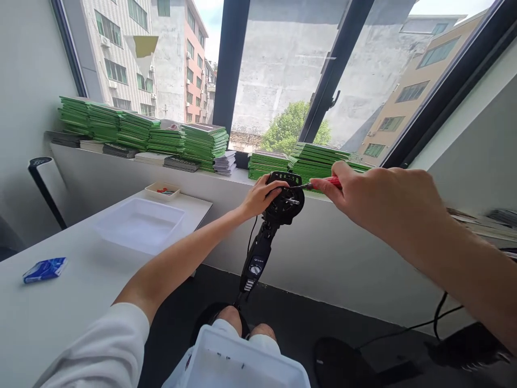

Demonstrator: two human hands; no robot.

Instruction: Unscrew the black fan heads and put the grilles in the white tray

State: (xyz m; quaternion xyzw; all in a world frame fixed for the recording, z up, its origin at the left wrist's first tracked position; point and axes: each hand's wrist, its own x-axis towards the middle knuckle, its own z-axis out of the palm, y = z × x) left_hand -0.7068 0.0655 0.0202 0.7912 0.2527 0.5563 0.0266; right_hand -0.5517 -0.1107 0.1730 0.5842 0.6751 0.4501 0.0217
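Observation:
In front of me stands a black floor fan stripped of its blades, its motor head [286, 215] showing a bare metal shaft [293, 201]. My left hand [258, 198] grips the upper left of this head, thumb laid across its front. Closed around a red-handled screwdriver [336, 182] is my right hand [375, 196]. The screwdriver's metal blade points left, and its tip reaches the head beside my left thumb; the exact contact point is hidden. Below the head runs the fan's post with a control panel [255, 269]. A white tray [250, 350] with several small dark screws rests on my lap.
Left is a white table [81, 307] bearing a translucent bin [141, 221], a small box [162, 191] of red pieces and a blue packet [45, 269]. Green book stacks [204, 144] line the windowsill. A dark round base [339, 361] and cables lie at lower right.

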